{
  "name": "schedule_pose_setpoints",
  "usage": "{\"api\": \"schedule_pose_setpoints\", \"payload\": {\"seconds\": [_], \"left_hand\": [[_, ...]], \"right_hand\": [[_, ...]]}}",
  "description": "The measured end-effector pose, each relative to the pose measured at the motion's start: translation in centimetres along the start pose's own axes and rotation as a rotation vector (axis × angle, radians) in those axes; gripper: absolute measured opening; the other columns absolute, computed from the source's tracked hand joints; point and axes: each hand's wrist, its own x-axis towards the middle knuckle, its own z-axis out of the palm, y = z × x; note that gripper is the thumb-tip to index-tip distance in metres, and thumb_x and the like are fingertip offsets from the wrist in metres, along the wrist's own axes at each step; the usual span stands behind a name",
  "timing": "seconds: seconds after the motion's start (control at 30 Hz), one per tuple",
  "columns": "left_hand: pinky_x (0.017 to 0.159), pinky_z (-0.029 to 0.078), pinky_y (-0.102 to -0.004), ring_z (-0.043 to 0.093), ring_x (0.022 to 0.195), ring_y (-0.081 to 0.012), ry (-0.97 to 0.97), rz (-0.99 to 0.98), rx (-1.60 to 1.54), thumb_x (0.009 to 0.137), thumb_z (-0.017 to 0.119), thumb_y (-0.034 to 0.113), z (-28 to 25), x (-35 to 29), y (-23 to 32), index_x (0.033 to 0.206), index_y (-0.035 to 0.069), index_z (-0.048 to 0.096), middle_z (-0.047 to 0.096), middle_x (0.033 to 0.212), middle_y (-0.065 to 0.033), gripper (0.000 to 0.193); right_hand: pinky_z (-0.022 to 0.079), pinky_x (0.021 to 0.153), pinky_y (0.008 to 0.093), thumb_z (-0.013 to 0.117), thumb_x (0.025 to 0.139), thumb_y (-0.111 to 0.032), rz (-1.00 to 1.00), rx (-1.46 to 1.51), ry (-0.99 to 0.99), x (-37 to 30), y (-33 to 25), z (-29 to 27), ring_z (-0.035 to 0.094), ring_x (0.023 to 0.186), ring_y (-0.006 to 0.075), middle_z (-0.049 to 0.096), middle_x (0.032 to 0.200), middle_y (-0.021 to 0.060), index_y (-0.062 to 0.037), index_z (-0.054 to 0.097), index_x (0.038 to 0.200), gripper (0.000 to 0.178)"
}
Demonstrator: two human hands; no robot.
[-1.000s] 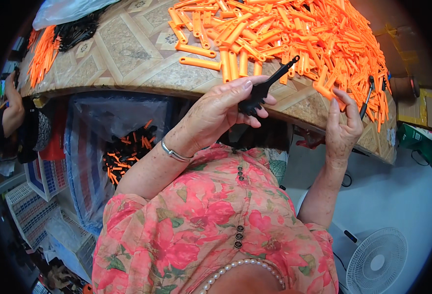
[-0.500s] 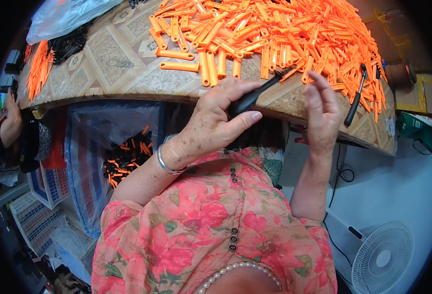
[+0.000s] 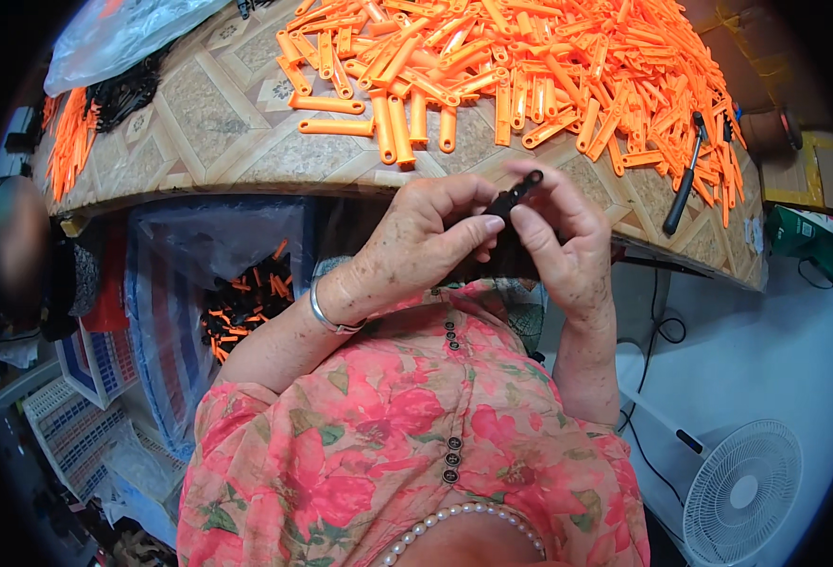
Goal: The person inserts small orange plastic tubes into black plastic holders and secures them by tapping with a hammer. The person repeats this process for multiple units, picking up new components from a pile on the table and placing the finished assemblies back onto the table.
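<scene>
Tiled in a tan, geometric pattern, the bench [image 3: 237, 123] fills the upper part of the view, and both hands meet just below its near edge. The left hand [image 3: 426, 236] is closed around the lower end of a small black plastic piece [image 3: 514, 195], thumb pressed along its side. The right hand [image 3: 567, 246] pinches the same piece from the other side, its fingertips [image 3: 541, 189] at the upper end where a small ring shows. The piece is held in the air in front of the bench edge, tilted up to the right, touching nothing but the two hands. A silver bangle [image 3: 326, 312] circles the left wrist. Beyond the hands, a big heap of orange plastic strips [image 3: 530, 66] covers the bench top, with a few lying loose near the front. A black-handled tool [image 3: 683, 180] lies at the right end of the heap. Far left on the bench sits a smaller bunch of orange strips [image 3: 71, 142] beside some black parts [image 3: 128, 94] and a clear plastic bag [image 3: 123, 33]. Under the bench, a sack [image 3: 246, 302] holds mixed black and orange pieces. A white fan [image 3: 742, 491] stands on the floor at lower right.
</scene>
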Motion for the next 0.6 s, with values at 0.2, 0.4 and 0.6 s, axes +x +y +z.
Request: {"api": "schedule_pose_setpoints", "payload": {"seconds": [0.2,0.4,0.6], "left_hand": [[0.069,0.054,-0.0224,0.063,0.076,-0.0094,0.131,0.05,-0.034,0.099,0.055,0.007,-0.9,0.1,0.2,0.108,-0.002,0.059,0.065,0.085,-0.005,0.014],[0.068,0.053,-0.0225,0.063,0.076,-0.0096,0.106,0.05,-0.055,0.099,0.053,0.007,-1.3,-0.2,0.0,0.108,-0.002,0.057,0.065,0.085,-0.0055,0.013],[0.069,0.053,-0.0226,0.063,0.075,-0.0097,0.109,0.016,0.009,0.099,0.053,0.007,-1.4,-0.1,0.1,0.11,-0.002,0.057,0.066,0.084,-0.0055,0.015]], "right_hand": [[0.05,0.065,0.0364,0.071,0.087,-0.022,-0.107,-0.847,0.222,3.3,1.2,-1.2,0.061,0.073,0.0226,0.057,0.086,0.0073,-0.012,0.064,0.125,0.039],[0.05,0.066,0.0387,0.071,0.086,-0.021,-0.109,-0.949,0.246,2.9,1.8,-1.4,0.062,0.074,0.0246,0.059,0.091,0.0083,-0.0104,0.068,0.112,0.028],[0.048,0.063,0.0342,0.065,0.086,-0.008,0.09,-0.725,0.35,1.3,1.8,-2.9,0.061,0.066,0.0199,0.064,0.088,0.0089,-0.0048,0.068,0.11,0.024]]}}
